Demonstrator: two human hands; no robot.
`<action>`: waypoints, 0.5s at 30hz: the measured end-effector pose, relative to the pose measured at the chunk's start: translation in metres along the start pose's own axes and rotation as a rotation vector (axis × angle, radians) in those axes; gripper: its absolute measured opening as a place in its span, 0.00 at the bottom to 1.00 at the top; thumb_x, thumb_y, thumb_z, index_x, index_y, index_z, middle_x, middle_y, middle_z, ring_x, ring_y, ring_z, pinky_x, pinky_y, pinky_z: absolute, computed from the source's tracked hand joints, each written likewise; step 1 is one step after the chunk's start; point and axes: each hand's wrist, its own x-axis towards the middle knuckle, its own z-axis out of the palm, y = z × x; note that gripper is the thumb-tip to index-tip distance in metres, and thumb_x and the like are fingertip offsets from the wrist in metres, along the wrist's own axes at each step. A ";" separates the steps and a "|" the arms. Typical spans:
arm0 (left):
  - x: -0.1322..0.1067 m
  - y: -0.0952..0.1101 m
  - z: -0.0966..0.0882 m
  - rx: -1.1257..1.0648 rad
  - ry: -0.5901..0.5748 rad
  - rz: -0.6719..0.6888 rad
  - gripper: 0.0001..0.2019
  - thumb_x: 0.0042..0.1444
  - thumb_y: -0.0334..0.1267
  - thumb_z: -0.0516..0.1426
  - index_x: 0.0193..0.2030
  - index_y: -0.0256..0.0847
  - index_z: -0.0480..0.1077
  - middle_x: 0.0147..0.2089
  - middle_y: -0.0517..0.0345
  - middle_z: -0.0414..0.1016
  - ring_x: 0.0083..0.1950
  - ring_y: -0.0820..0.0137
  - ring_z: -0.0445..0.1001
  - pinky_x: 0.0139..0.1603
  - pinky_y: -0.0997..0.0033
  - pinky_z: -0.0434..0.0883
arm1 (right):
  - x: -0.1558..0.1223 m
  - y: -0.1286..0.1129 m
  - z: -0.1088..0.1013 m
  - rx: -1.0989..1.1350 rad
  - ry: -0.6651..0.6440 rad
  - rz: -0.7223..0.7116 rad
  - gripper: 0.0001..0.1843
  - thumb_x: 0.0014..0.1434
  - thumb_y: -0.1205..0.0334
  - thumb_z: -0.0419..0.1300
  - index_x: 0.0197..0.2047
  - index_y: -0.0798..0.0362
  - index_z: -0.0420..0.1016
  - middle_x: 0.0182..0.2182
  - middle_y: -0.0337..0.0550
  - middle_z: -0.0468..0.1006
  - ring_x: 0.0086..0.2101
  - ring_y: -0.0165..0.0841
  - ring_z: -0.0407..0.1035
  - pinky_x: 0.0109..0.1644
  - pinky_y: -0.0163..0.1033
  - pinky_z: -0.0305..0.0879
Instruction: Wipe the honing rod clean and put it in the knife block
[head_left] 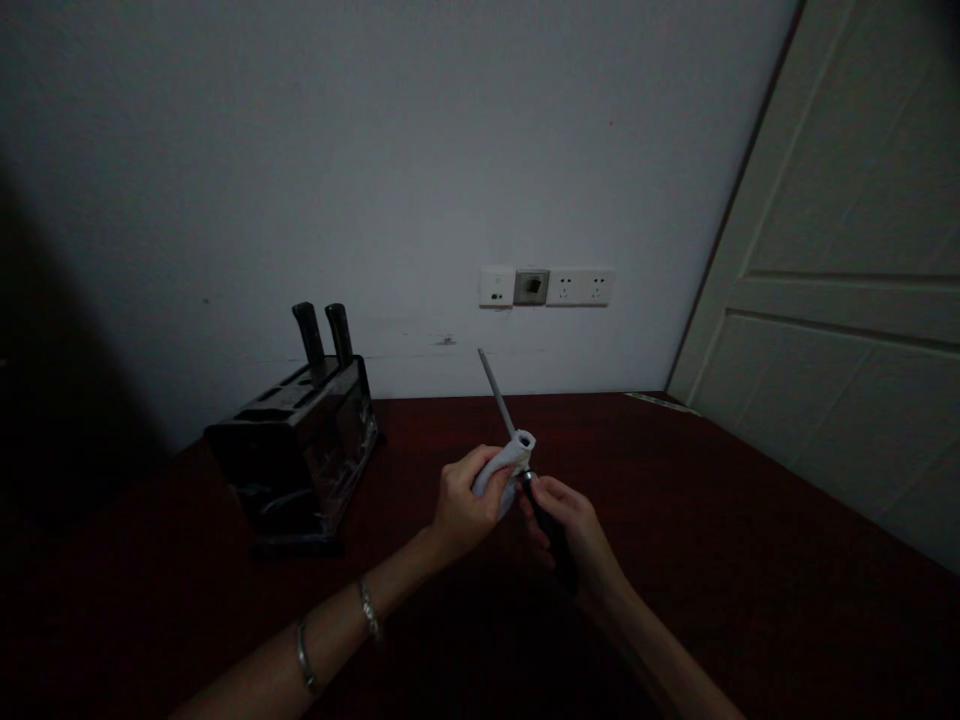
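Observation:
My right hand (571, 525) is closed round the black handle of a sharpening steel (496, 392), whose thin rod points up and away to the left. My left hand (463, 505) is closed on a white cloth (508, 462) that is wrapped round the base of the rod, just above the handle. Both hands are held above a dark red table (712, 530). Two bracelets sit on my left forearm.
A black knife block (300, 455) stands on the table to the left, with two black knife handles (324, 335) sticking up. A row of wall sockets (547, 287) is on the white wall behind. A pale door (847, 280) is at the right.

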 end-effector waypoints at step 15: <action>-0.003 -0.002 0.002 0.032 0.025 0.029 0.04 0.52 0.31 0.53 0.34 0.38 0.68 0.29 0.60 0.72 0.28 0.76 0.70 0.31 0.79 0.66 | -0.005 0.004 0.001 0.060 0.000 0.002 0.17 0.47 0.49 0.61 0.28 0.56 0.66 0.16 0.30 0.61 0.11 0.18 0.49 0.10 0.25 0.48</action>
